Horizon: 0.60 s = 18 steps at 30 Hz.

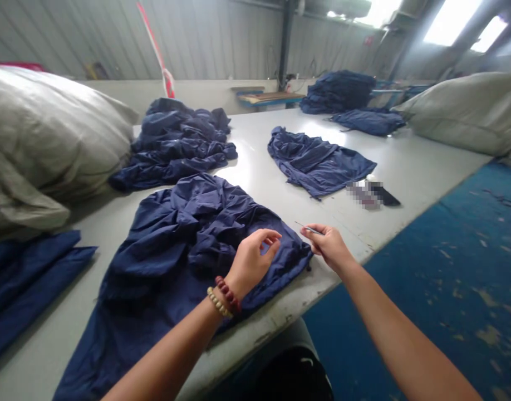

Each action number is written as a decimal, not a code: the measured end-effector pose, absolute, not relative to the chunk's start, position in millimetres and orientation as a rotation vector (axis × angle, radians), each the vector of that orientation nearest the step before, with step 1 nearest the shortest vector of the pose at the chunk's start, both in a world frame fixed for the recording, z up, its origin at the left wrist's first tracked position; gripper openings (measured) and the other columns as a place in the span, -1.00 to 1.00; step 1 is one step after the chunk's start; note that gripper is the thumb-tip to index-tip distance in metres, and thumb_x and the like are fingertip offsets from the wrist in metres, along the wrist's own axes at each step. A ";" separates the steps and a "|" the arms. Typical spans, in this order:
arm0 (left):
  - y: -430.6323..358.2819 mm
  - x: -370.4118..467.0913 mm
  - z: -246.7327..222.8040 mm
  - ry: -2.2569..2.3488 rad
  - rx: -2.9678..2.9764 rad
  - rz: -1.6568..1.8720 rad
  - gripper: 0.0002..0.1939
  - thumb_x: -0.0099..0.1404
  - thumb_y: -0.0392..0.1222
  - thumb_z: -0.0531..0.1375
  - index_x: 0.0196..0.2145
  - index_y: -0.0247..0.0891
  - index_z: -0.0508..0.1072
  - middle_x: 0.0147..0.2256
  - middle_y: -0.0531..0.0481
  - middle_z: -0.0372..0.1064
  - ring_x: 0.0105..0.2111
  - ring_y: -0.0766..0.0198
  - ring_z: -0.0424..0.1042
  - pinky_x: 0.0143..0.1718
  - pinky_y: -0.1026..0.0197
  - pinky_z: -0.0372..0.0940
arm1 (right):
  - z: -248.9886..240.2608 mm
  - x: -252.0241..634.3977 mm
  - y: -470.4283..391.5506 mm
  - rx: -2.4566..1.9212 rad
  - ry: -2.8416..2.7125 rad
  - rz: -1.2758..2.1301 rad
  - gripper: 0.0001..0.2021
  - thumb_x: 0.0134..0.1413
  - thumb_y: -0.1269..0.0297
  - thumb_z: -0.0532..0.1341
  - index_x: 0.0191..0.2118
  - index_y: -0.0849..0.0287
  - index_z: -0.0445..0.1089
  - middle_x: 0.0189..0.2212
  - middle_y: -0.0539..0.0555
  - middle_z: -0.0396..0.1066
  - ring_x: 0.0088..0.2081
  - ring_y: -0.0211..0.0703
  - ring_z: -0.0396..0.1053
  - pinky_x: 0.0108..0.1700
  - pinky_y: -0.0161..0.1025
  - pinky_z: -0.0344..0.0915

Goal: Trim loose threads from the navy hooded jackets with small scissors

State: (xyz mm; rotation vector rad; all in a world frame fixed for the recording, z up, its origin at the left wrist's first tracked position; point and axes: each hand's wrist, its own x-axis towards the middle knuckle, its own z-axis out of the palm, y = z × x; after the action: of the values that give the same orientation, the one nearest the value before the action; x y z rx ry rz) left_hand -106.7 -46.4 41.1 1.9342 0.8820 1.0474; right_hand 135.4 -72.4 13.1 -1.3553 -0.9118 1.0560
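Observation:
A navy blue garment (155, 256) lies crumpled across the near part of the white table (255, 195). Over its right part hovers my left hand (255, 256), fingers curved and apart, with nothing visible in it; two bead bracelets circle that wrist. My right hand (327, 245) is beside the garment's right corner, fingers closed round a thin, pointed metal tool (309, 229) whose tip points up and left. Whether those fingers also touch the cloth corner, I cannot tell.
Navy garments lie in a heap (180, 139) at the back left, on the table's middle (318, 161) and in a far stack (339, 92). Large pale sacks stand left (55, 133) and right (468, 111). A dark, partly pixelated item (384, 195) is near the right edge.

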 end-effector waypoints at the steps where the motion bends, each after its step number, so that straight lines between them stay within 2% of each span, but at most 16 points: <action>1: -40.0 -83.6 36.2 0.835 1.895 0.963 -0.82 0.46 -0.16 0.25 -0.05 -0.20 0.61 -0.18 -0.05 0.60 -0.22 0.24 0.54 -0.13 0.20 0.41 | 9.2 156.9 -79.0 -1.390 -0.879 1.000 -0.43 -0.27 -0.11 0.61 -0.25 0.25 0.57 -0.64 -0.11 0.31 -0.70 -0.41 0.04 -0.69 -0.37 -0.03; 3: -26.3 -33.6 24.7 0.797 1.819 0.811 -0.78 0.46 -0.16 0.25 -0.01 -0.25 0.60 -0.17 -0.08 0.62 -0.23 0.24 0.57 -0.18 0.24 0.43 | 3.0 195.5 -90.4 -1.518 -0.873 0.862 -0.39 -0.22 -0.19 0.56 -0.21 0.26 0.58 -0.60 -0.07 0.36 -0.69 -0.39 0.04 -0.68 -0.33 0.02; 6: -10.2 39.8 7.8 0.834 1.848 0.700 -0.76 0.44 -0.22 0.23 0.00 -0.27 0.60 -0.15 -0.10 0.63 -0.23 0.24 0.59 -0.19 0.25 0.44 | -2.6 246.2 -97.4 -1.866 -0.962 0.532 -0.39 0.01 -0.25 0.40 -0.11 0.26 0.63 -0.57 0.00 0.45 -0.67 -0.30 0.14 -0.62 -0.28 0.10; 8: -5.9 79.1 -0.8 0.826 1.900 0.667 -0.76 0.42 -0.26 0.23 -0.01 -0.24 0.62 -0.15 -0.07 0.64 -0.24 0.25 0.59 -0.16 0.25 0.44 | -4.3 276.9 -94.6 -2.037 -0.985 0.347 -0.50 0.07 -0.15 0.38 -0.13 0.24 0.67 -0.55 0.06 0.51 -0.60 -0.20 0.31 -0.53 -0.26 0.17; 11: -5.1 115.6 -9.3 0.843 1.967 0.636 -0.74 0.38 -0.29 0.24 -0.02 -0.17 0.64 -0.15 -0.02 0.65 -0.24 0.23 0.59 -0.09 0.21 0.43 | -6.3 313.3 -83.2 -2.156 -0.991 0.219 -0.68 0.05 0.04 0.42 -0.22 0.21 0.71 -0.45 0.20 0.61 -0.36 0.00 0.54 -0.35 -0.23 0.25; 14: -1.7 127.3 -15.0 0.925 2.004 0.653 -0.72 0.37 -0.26 0.24 0.00 -0.13 0.63 -0.09 -0.02 0.65 -0.20 0.18 0.59 -0.03 0.14 0.43 | -10.0 332.4 -71.2 -2.230 -1.037 0.180 -0.72 0.07 0.07 0.41 -0.23 0.15 0.73 -0.35 0.26 0.66 -0.22 0.11 0.60 -0.26 -0.21 0.27; 18: 8.9 124.6 -20.0 0.947 2.018 0.669 -0.73 0.39 -0.27 0.22 -0.01 -0.15 0.63 -0.11 -0.02 0.65 -0.19 0.18 0.60 -0.05 0.15 0.43 | -14.0 340.7 -65.6 -2.255 -1.071 0.182 -0.73 0.08 0.10 0.40 -0.18 0.11 0.73 -0.31 0.23 0.68 -0.21 0.10 0.61 -0.25 -0.22 0.27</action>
State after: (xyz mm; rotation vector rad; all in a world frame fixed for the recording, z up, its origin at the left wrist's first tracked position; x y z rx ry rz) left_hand 124.6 8.9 -20.0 2.0182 0.9474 0.6689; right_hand 340.7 -65.6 -14.0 -2.2551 -1.0713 0.1823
